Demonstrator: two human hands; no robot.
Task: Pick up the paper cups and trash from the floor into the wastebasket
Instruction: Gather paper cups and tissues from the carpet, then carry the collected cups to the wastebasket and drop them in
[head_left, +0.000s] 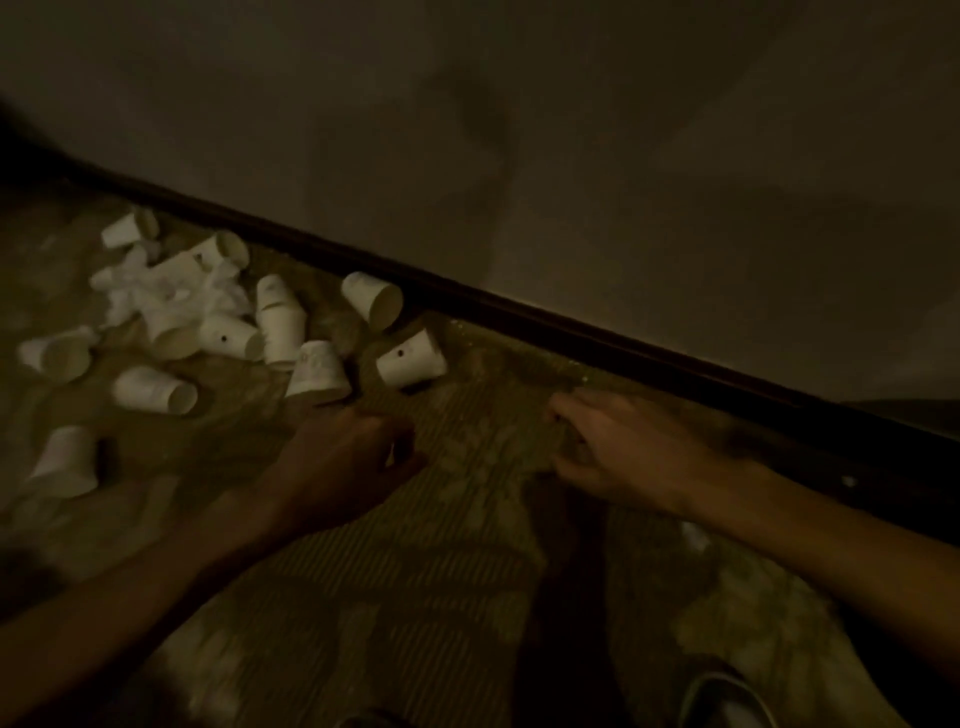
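Paper cups (156, 389) and crumpled tissue (156, 291) were seen strewn on the carpeted floor (415, 597) at ten o'clock. The left hand (343, 457), just beside the nearest cup (317, 371), could not be judged. The right hand (623, 452), at four o'clock, was loosely curled, nothing held.

Dim light down here. Ribbed, patterned carpet (467, 597) fills the near ground, olive and blotchy. A dark baseboard (571, 322) cuts diagonally from far left to near right. Beyond it stands a plain wall (623, 130), mottled with shadow.
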